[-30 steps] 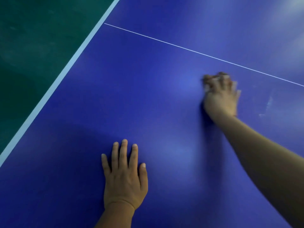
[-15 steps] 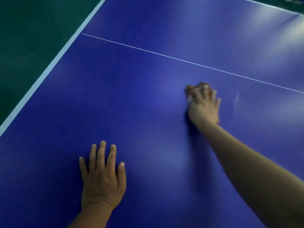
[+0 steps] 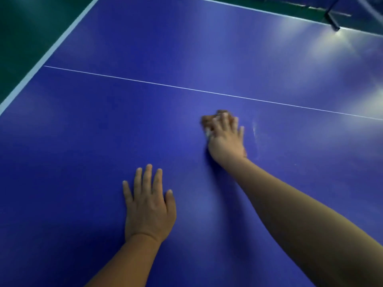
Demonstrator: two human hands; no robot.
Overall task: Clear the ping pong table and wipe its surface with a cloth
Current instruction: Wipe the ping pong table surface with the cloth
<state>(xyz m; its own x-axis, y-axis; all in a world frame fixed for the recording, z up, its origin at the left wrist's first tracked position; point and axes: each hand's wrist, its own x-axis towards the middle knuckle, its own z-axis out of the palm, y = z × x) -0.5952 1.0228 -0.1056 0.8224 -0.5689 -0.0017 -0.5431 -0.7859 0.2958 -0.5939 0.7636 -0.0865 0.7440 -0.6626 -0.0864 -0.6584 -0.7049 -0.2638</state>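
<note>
Blue ping pong table (image 3: 103, 141) with thin white centre line (image 3: 145, 82). Left hand (image 3: 148, 206) lies flat on it. Right hand (image 3: 226, 139) presses a crumpled cloth (image 3: 209, 120) onto it beside pale smears (image 3: 255, 132).

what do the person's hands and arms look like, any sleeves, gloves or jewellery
Both forearms are bare as far as the frame shows, with no sleeves in view. The left hand and right hand wear no gloves, and no rings, watch or wristband are visible. The right hand is motion-blurred.

I am seeing no words, labels, brand marks or numbers that I can read anywhere here.
</note>
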